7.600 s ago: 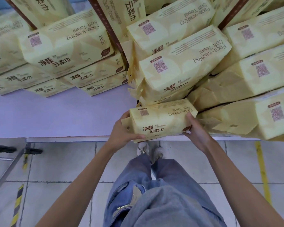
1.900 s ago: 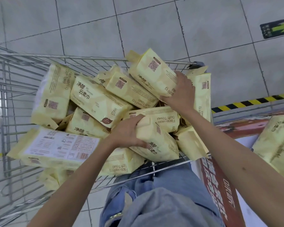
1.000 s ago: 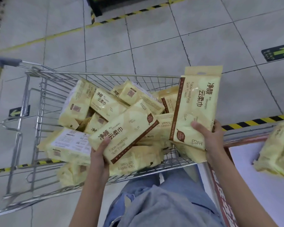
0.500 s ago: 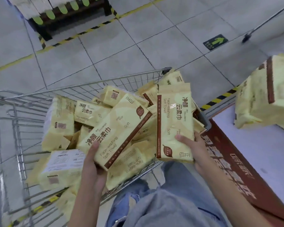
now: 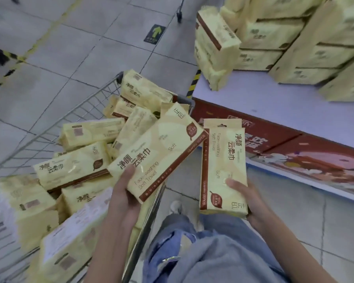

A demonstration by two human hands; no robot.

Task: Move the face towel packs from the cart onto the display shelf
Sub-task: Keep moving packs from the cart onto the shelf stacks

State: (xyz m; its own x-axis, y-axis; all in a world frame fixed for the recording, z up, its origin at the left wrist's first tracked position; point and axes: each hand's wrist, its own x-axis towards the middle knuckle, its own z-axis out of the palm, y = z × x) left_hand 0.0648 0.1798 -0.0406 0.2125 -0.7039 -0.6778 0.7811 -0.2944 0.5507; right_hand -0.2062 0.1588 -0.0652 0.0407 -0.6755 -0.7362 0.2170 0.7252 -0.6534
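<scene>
I hold two yellow face towel packs. My left hand (image 5: 124, 199) grips one pack (image 5: 159, 152) by its lower end, tilted over the right rim of the wire cart (image 5: 70, 117). My right hand (image 5: 247, 199) grips a second pack (image 5: 223, 160) upright, between the cart and the display shelf (image 5: 284, 111). Several more packs (image 5: 76, 166) lie heaped in the cart. Stacked packs (image 5: 274, 33) stand on the shelf's pale top at the upper right.
The shelf has a red printed front panel (image 5: 294, 148) beside my right leg. Grey tiled floor with a green arrow sticker (image 5: 154, 34) lies beyond the cart. Black-and-yellow tape (image 5: 193, 83) marks the shelf corner. My jeans and one shoe (image 5: 176, 207) show below.
Both hands lifted one pack each out of the cart. My view has swung right toward the shelf, and the right pack has moved clear of the cart.
</scene>
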